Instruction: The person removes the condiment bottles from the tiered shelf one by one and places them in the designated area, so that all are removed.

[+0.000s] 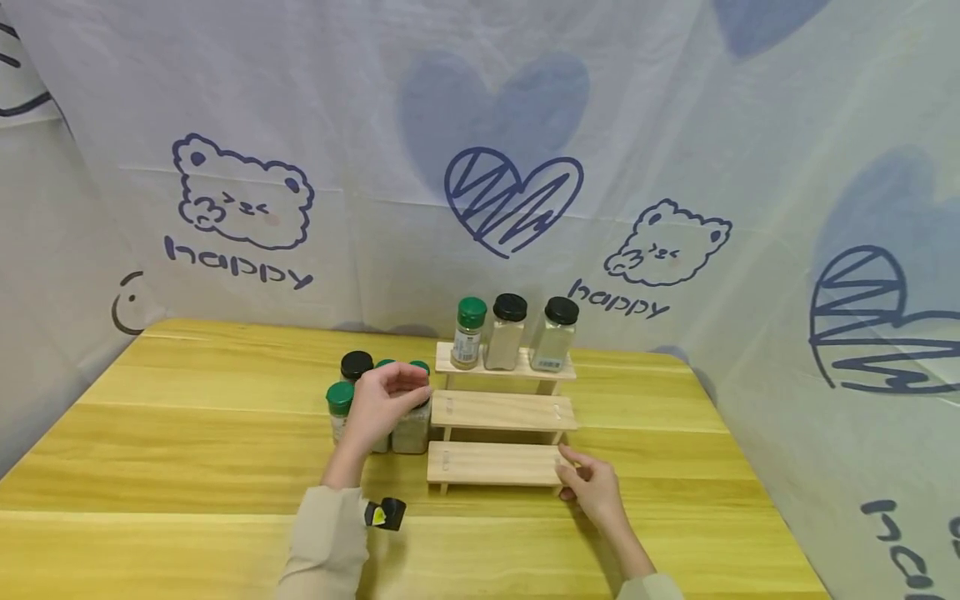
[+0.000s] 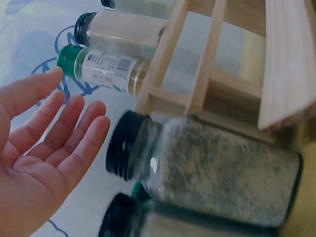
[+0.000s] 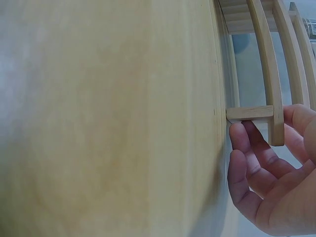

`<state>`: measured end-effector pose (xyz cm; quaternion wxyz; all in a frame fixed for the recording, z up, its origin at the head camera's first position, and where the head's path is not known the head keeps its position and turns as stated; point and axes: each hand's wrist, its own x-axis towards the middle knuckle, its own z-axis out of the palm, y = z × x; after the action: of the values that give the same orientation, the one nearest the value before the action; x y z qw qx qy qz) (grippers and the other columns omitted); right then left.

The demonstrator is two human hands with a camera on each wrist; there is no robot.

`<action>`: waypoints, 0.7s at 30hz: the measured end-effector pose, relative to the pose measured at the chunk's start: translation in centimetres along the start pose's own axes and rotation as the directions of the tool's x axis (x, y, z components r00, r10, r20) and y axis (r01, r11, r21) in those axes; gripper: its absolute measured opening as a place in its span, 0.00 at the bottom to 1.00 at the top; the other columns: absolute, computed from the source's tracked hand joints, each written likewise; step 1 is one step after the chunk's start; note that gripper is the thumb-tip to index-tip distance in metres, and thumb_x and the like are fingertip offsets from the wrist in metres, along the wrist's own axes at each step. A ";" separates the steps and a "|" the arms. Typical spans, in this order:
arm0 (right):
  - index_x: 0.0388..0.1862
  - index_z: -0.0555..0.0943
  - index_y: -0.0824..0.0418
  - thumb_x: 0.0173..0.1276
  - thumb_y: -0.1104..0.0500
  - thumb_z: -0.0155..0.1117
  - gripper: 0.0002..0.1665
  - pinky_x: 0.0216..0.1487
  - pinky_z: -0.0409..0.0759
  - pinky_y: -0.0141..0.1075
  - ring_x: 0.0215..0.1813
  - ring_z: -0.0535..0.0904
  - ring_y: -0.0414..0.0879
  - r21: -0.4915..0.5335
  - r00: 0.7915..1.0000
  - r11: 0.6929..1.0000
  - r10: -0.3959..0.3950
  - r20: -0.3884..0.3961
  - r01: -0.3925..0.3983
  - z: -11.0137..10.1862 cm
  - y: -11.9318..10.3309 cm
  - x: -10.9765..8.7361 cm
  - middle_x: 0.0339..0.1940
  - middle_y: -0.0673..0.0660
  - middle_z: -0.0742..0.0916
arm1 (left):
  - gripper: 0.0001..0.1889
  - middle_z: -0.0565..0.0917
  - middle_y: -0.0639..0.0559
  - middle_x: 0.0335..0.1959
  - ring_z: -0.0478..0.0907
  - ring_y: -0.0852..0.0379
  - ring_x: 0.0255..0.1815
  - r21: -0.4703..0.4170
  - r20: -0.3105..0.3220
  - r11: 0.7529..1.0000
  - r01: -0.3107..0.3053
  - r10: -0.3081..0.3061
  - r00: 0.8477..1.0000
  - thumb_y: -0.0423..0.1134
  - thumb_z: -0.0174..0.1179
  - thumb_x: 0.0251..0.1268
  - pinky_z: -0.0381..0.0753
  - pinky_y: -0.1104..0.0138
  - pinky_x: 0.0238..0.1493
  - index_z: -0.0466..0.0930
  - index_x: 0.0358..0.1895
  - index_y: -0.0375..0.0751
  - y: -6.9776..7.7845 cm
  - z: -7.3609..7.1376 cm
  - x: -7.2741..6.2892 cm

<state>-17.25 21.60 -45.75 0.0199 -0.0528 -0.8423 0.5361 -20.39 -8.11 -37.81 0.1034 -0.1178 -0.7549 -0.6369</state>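
My left hand [image 1: 386,402] is held over a group of spice jars left of a three-step wooden rack [image 1: 502,411]. Its fingers are loosely bent and hold nothing; in the left wrist view they are apart from the black-capped jar [image 2: 217,170] of speckled seasoning. Partly hidden behind that hand are a green-capped jar [image 1: 340,400] and a black-capped jar [image 1: 357,365]. At the right end of the rack's lowest step, my right hand [image 1: 596,490] grips the board, thumb on top and fingers by the leg [image 3: 249,113].
On the top step stand a green-capped bottle [image 1: 468,333] and two black-capped jars, one pale [image 1: 506,333] and one greenish [image 1: 554,335]. A printed curtain [image 1: 360,125] hangs behind the wooden table [image 1: 187,467]. A small black object [image 1: 386,513] is beside the left sleeve.
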 end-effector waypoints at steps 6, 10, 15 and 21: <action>0.53 0.75 0.67 0.60 0.64 0.60 0.20 0.12 0.69 0.29 0.17 0.76 0.47 -0.006 1.000 1.000 0.009 0.001 -0.009 -0.1 0.1 0.0 0.18 0.57 0.81 | 0.14 0.79 0.35 0.40 0.76 0.47 0.42 -0.028 -0.034 1.000 -0.003 0.002 0.999 0.28 0.63 0.52 0.78 0.64 0.42 0.76 0.43 0.27 0.6 1.1 1.5; 0.53 0.75 0.67 0.60 0.64 0.60 0.20 0.12 0.69 0.29 0.17 0.76 0.47 -0.004 1.000 1.000 0.008 0.004 -0.008 -0.1 0.2 0.1 0.18 0.57 0.82 | 0.16 0.77 0.35 0.43 0.74 0.43 0.46 -0.070 -0.067 0.997 0.014 -0.019 0.998 0.27 0.63 0.51 0.76 0.60 0.46 0.75 0.45 0.27 1.3 1.9 2.4; 0.53 0.75 0.67 0.60 0.64 0.60 0.21 0.12 0.69 0.29 0.17 0.76 0.47 0.001 1.000 1.000 0.007 0.004 -0.007 -0.1 0.3 0.1 0.19 0.57 0.82 | 0.21 0.75 0.36 0.47 0.71 0.42 0.50 -0.099 -0.100 0.994 0.037 -0.047 0.994 0.27 0.64 0.49 0.74 0.58 0.49 0.72 0.49 0.28 0.8 3.0 3.8; 0.53 0.75 0.67 0.60 0.64 0.60 0.21 0.12 0.69 0.29 0.17 0.76 0.47 0.000 1.000 1.000 0.003 0.000 -0.003 -0.1 0.3 0.1 0.19 0.57 0.82 | 0.26 0.73 0.36 0.51 0.70 0.43 0.53 -0.086 -0.094 0.996 0.039 -0.047 0.994 0.28 0.66 0.47 0.71 0.57 0.53 0.69 0.53 0.29 0.9 4.0 4.9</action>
<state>-17.34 21.83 -45.98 0.0193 -0.0540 -0.8422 0.5361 -24.75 -3.85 -36.15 0.1207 -0.0750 -0.7241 -0.6749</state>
